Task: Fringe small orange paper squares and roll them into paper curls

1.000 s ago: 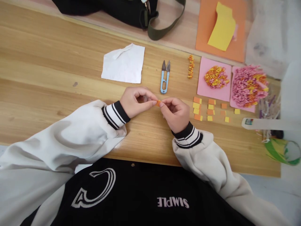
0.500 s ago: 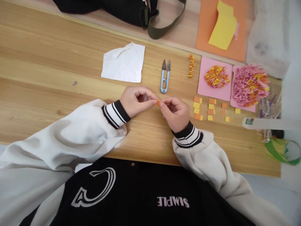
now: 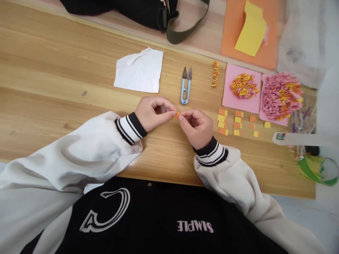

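Observation:
A tiny orange paper piece (image 3: 177, 114) is pinched between the fingertips of both my hands over the wooden table (image 3: 53, 70). My left hand (image 3: 153, 113) is curled with thumb and forefinger closed on the piece from the left. My right hand (image 3: 197, 127) pinches it from the right. Blue thread snips (image 3: 185, 86) lie just beyond my fingers. To the right of my right hand lie several small orange and yellow paper squares (image 3: 227, 122).
A white paper scrap (image 3: 139, 71) lies at the back centre. Two pink sheets carry piles of rolled bits, one (image 3: 244, 86) orange-yellow, one (image 3: 280, 96) mostly pink. A short row of rolled bits (image 3: 215, 74), orange and yellow sheets (image 3: 249, 30), a black bag (image 3: 148, 12) and a glue stick (image 3: 304, 138) are around.
My fingertips have shifted very slightly on the orange piece; both hands stay in the same place.

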A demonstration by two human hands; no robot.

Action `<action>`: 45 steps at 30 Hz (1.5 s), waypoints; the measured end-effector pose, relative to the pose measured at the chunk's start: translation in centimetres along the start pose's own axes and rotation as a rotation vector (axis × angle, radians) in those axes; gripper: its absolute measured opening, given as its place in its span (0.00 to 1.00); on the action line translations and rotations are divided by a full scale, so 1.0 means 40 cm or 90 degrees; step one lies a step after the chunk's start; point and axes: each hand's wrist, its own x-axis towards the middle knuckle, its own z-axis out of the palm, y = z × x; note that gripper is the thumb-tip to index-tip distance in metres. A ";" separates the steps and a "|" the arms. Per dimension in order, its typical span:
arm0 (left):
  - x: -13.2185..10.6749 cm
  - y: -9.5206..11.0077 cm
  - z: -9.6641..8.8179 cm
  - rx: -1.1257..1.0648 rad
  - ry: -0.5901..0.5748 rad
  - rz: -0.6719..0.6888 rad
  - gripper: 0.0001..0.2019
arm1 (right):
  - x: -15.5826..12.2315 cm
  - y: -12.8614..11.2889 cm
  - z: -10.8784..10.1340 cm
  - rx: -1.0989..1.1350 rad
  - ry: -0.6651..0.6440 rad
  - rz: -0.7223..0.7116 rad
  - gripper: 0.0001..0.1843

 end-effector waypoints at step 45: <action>0.001 -0.004 0.000 -0.025 -0.013 0.020 0.09 | 0.001 0.006 -0.003 -0.078 0.034 -0.034 0.04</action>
